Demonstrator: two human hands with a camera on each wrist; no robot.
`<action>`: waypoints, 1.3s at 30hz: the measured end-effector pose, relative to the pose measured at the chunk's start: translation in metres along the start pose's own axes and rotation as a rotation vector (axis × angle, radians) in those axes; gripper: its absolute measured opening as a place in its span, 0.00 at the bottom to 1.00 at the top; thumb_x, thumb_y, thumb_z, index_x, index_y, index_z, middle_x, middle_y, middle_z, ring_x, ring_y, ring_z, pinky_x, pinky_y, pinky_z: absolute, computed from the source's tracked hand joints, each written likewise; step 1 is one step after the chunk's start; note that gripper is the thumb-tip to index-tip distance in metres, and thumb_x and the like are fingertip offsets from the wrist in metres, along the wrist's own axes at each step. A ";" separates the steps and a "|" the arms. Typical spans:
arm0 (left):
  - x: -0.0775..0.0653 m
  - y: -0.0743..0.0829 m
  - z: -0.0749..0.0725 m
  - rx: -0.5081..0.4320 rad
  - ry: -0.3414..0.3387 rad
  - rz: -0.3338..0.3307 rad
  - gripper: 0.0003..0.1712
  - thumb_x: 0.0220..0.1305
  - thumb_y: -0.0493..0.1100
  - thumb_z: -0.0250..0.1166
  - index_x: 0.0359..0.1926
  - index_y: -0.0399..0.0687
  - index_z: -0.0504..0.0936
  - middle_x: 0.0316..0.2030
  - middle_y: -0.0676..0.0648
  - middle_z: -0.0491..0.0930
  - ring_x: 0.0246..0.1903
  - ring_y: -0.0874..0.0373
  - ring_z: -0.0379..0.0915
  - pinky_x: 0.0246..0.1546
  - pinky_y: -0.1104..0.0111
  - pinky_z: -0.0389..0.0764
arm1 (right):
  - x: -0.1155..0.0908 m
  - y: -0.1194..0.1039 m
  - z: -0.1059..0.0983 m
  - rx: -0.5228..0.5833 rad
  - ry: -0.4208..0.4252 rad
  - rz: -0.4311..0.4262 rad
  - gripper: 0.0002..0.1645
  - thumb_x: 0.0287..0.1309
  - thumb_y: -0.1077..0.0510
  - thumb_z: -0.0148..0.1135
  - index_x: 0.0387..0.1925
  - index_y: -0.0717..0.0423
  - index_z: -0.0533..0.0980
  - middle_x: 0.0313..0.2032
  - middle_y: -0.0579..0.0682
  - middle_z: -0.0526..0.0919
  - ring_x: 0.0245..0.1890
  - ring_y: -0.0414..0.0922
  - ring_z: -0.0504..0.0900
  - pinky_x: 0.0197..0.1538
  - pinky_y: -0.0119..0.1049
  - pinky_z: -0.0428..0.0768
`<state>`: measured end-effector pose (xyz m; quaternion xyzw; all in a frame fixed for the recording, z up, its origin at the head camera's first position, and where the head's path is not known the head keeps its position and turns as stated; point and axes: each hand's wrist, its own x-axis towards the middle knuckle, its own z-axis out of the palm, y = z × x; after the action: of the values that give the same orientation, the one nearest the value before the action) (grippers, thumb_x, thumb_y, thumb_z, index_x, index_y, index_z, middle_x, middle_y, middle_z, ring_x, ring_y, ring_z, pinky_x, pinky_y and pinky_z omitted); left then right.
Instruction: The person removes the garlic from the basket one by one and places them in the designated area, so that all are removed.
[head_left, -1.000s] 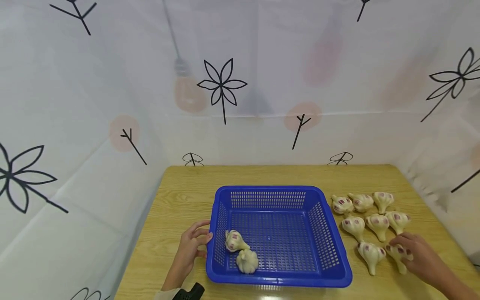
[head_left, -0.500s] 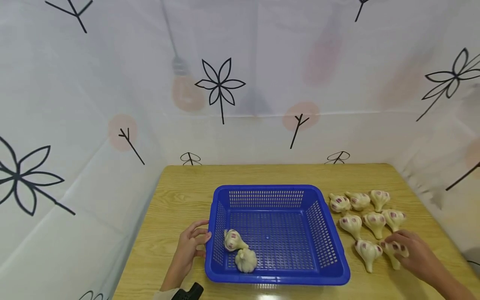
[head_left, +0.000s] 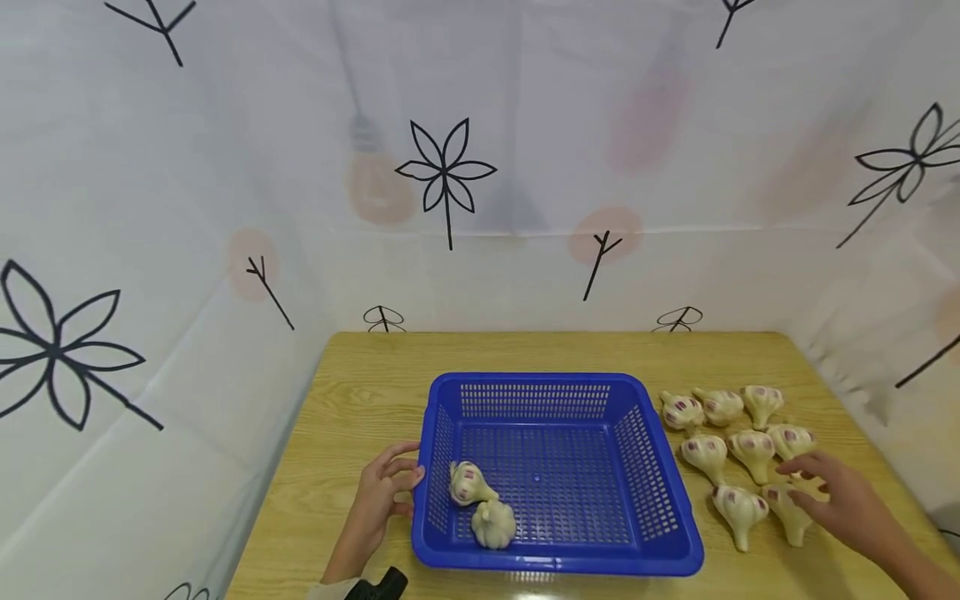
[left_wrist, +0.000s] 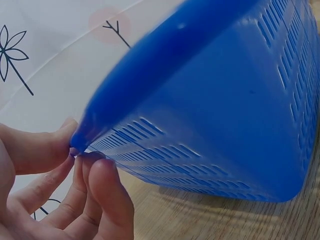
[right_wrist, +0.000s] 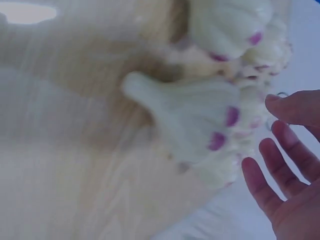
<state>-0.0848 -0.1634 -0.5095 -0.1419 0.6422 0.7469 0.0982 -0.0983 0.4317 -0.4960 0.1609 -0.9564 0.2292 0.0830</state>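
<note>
On the left, my left hand [head_left: 382,492] pinches the side rim of a blue plastic basket [left_wrist: 220,90], thumb above and fingertips below in the left wrist view. Two garlic bulbs [head_left: 493,524] sit inside, near the basket's left front corner. My right hand [head_left: 851,504] hovers over the front right garlic bulb [head_left: 791,515], thumb and fingers spread with nothing between them. That bulb [right_wrist: 195,120] lies on its side, purple-marked, its stem end pointing away from the hand in the right wrist view. Beside it rests another garlic bulb [head_left: 740,512].
Several more garlic bulbs [head_left: 752,454] lie in rough rows to the right of the basket, on the wooden table [head_left: 360,375]. A white cloth [head_left: 525,275] printed with flowers and twigs hangs behind and at both sides.
My right hand has let go of the front right garlic bulb, its fingers opening and drawing up off it. That bulb now sits slightly nearer its left neighbour. The left hand stays at the rim.
</note>
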 end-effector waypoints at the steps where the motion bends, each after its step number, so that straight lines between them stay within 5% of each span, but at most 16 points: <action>1: 0.000 0.000 0.000 0.002 -0.002 0.001 0.28 0.56 0.37 0.67 0.58 0.41 0.73 0.36 0.44 0.78 0.26 0.56 0.76 0.15 0.68 0.76 | 0.003 -0.004 -0.002 0.015 -0.012 0.015 0.17 0.38 0.71 0.72 0.34 0.57 0.79 0.34 0.49 0.77 0.30 0.30 0.73 0.22 0.31 0.73; 8: 0.000 0.001 0.000 -0.012 -0.014 -0.002 0.28 0.55 0.35 0.67 0.58 0.40 0.72 0.36 0.44 0.78 0.25 0.57 0.75 0.14 0.68 0.75 | 0.031 -0.041 -0.005 0.141 -0.007 -0.056 0.14 0.47 0.70 0.68 0.38 0.58 0.78 0.32 0.32 0.74 0.30 0.27 0.71 0.20 0.31 0.75; 19: -0.002 0.005 -0.001 -0.006 -0.025 -0.001 0.29 0.56 0.36 0.67 0.59 0.39 0.71 0.36 0.45 0.77 0.25 0.57 0.76 0.14 0.69 0.76 | 0.071 -0.100 0.004 0.207 -0.016 -0.237 0.19 0.46 0.71 0.68 0.40 0.51 0.78 0.36 0.35 0.78 0.31 0.33 0.74 0.26 0.30 0.75; 28: -0.001 0.004 -0.001 -0.002 -0.029 0.001 0.30 0.55 0.37 0.67 0.60 0.39 0.71 0.36 0.44 0.77 0.25 0.57 0.76 0.14 0.69 0.76 | 0.095 -0.138 0.015 0.273 -0.102 -0.332 0.19 0.49 0.70 0.67 0.43 0.53 0.77 0.36 0.41 0.78 0.32 0.39 0.74 0.29 0.33 0.78; 39: -0.001 0.004 -0.001 0.000 -0.023 0.001 0.28 0.56 0.36 0.66 0.59 0.39 0.71 0.36 0.44 0.77 0.25 0.57 0.76 0.14 0.69 0.76 | 0.116 -0.175 0.034 0.279 -0.190 -0.418 0.19 0.51 0.64 0.68 0.45 0.48 0.76 0.40 0.39 0.77 0.37 0.34 0.74 0.33 0.35 0.78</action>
<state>-0.0851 -0.1646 -0.5059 -0.1330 0.6410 0.7485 0.1054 -0.1491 0.2372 -0.4273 0.3857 -0.8651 0.3204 0.0152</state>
